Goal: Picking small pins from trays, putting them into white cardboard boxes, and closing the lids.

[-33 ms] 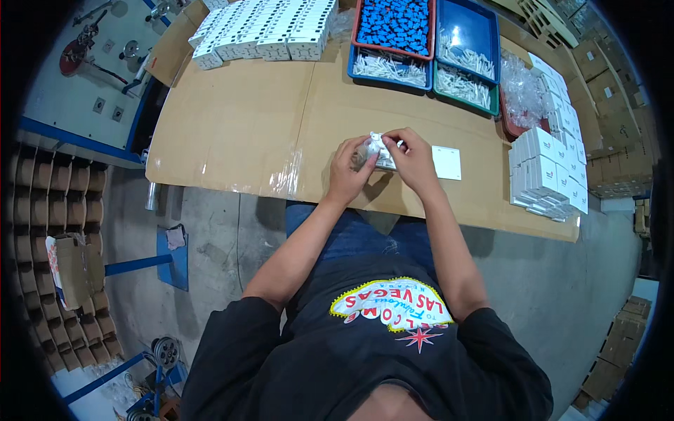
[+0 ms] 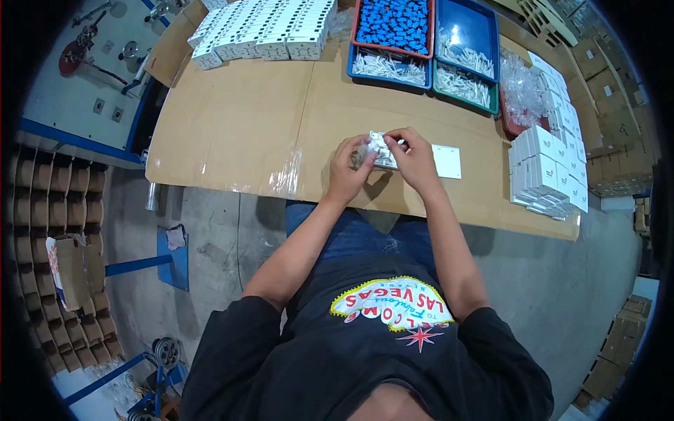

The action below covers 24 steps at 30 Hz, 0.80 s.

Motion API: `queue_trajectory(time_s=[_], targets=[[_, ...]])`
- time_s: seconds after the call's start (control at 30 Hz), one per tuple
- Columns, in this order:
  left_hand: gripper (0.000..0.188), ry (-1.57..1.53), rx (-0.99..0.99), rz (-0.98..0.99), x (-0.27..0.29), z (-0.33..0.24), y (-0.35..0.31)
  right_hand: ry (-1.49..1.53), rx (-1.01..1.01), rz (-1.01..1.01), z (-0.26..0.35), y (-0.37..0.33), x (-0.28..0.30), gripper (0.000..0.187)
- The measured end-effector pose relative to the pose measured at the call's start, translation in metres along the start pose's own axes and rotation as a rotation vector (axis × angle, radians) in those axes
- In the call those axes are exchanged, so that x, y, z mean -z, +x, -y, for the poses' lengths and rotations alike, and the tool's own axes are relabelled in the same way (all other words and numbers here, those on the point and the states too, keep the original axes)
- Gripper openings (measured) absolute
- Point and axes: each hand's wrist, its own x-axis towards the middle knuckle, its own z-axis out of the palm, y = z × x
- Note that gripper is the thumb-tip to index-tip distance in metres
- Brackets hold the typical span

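Close to the table's near edge, both hands meet around a small white item (image 2: 380, 149) with what looks like clear plastic at its left side. My left hand (image 2: 345, 172) grips it from the left, thumb toward the middle. From the other side, my right hand (image 2: 415, 160) has its fingers bent and pinched at the item's upper right. The fingers cover much of it, so its exact kind does not show. Just right of my right hand, a flat white box or card (image 2: 447, 162) lies on the cardboard-covered table (image 2: 232, 133).
Rows of white boxes (image 2: 274, 31) stand at the far left. At the back are a red tray (image 2: 358, 31) of blue pieces, blue (image 2: 390, 84) and green (image 2: 460, 104) trays of white sticks, and clear plastic bags (image 2: 523, 95). Stacked white boxes (image 2: 544, 168) stand at the right.
Almost nothing differs. The fingers have shifted slightly on the white item, and a little more of its white surface shows between the hands.
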Motion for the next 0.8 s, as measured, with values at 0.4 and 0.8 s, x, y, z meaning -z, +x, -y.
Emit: queue_trajectory(time_s=[0.4, 0.8], targets=[[0.053, -1.598, 0.813, 0.252, 0.027, 0.002, 0.011, -0.025, -0.205, -0.12, -0.068, 0.013, 0.059, 0.018], [0.056, -1.599, 0.974, 0.531, 0.025, 0.048, 0.003, -0.59, -0.077, -0.297, -0.147, 0.165, 0.138, 0.018]])
